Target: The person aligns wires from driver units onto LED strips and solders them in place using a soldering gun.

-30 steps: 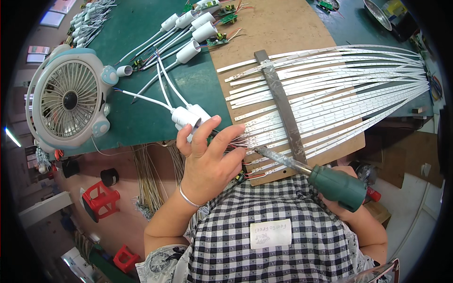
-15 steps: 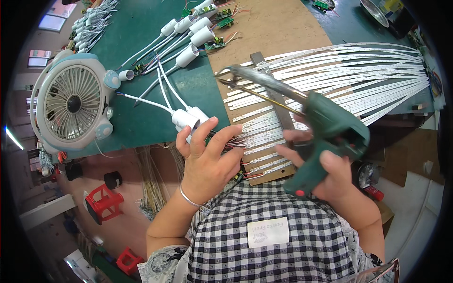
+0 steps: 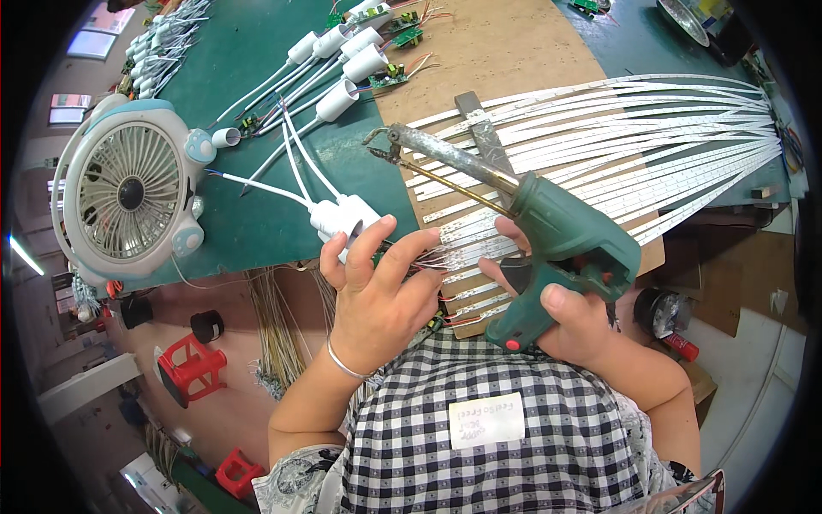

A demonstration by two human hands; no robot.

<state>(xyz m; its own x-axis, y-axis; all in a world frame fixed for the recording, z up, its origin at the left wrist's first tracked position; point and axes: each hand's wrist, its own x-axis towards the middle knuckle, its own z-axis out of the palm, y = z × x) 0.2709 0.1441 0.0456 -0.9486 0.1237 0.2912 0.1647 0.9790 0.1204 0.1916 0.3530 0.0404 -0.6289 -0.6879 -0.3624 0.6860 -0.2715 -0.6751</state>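
soldering gun (image 3: 578, 224) shifted left, tip (image 3: 374, 140) past board (image 3: 505, 43) edge

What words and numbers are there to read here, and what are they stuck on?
White rectangular patch on the black-and-white checked cloth: it has handwriting, but I won't copy it out.
White strips: rows of tiny marks, too small to read.
Green soldering gun in the right hand: no words I can make out.
Fan: nothing readable.

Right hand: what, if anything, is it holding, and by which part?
The right hand holds the green soldering gun by its handle.
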